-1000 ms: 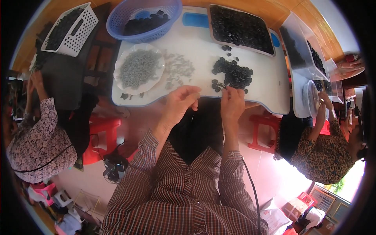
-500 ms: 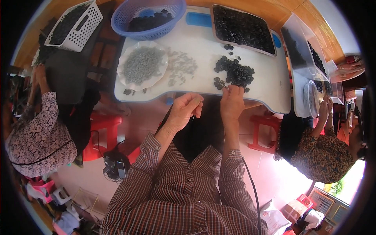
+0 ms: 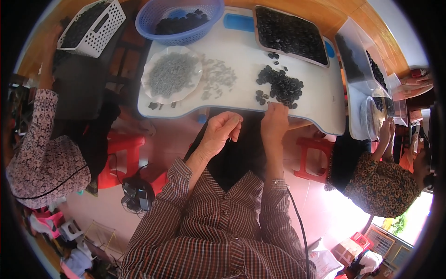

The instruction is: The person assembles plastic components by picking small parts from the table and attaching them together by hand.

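Note:
My left hand point(image 3: 222, 132) is held in front of the table edge, thumb and fingers pinched together. A tiny pale end shows below its fingers, too small to name. My right hand point(image 3: 275, 122) is at the table's front edge, closed, fingertips beside a heap of small black pieces point(image 3: 284, 86). Whatever those fingertips hold is hidden. Left of the heap lie scattered small clear pieces point(image 3: 219, 78), next to a white scalloped plate point(image 3: 199, 80) filled with more of them. A few dark bits point(image 3: 153, 106) lie below the plate.
On the white table point(image 3: 241, 51) stand a blue perforated basket point(image 3: 186, 36) and a tray point(image 3: 325, 56) of black pieces at the back. Clear bins point(image 3: 353, 46) are to the right. Co-workers sit on both sides, one by a white basket point(image 3: 100, 39). Red stools point(image 3: 313, 160) flank me.
The co-worker on the left has reached forward, an arm now stretched toward the white basket. My right hand has drawn back slightly from the black heap. My left hand stays pinched.

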The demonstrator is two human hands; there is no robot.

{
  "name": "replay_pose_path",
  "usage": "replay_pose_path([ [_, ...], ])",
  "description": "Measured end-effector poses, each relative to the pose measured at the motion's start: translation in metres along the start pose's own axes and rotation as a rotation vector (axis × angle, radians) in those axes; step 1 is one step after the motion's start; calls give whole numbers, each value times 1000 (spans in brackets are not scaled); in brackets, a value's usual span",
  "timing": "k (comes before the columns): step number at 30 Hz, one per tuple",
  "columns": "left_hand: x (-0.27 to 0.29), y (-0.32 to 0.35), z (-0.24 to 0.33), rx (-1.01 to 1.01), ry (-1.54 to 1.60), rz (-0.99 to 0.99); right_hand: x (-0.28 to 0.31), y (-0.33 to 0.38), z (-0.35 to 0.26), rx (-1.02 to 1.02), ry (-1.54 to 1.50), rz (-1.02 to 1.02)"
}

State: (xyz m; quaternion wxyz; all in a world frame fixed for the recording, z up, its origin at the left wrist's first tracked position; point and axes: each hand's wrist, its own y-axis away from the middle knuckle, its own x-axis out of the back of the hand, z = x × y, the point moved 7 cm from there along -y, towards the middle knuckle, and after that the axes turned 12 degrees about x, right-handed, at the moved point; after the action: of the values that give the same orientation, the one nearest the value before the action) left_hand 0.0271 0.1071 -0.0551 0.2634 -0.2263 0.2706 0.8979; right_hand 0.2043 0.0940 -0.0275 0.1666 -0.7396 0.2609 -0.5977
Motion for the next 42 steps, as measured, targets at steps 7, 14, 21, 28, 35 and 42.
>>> replay_pose_path([
  [7,0,4,3,13,29,44,0,27,-26,-753,-1315,-183],
  [14,-3,12,6,15,80,52,13,34,-48,-773,-1569,-141],
  [21,-5,15,8,2,81,28,23,32,-58,-723,-1524,-212],
  [28,-8,18,11,-17,50,-4,24,33,-59,-650,-1517,-239],
  [35,-10,20,13,-3,78,5,23,40,-63,-675,-1551,-284],
  [42,-5,20,13,-19,66,25,25,39,-65,-685,-1589,-223],
])
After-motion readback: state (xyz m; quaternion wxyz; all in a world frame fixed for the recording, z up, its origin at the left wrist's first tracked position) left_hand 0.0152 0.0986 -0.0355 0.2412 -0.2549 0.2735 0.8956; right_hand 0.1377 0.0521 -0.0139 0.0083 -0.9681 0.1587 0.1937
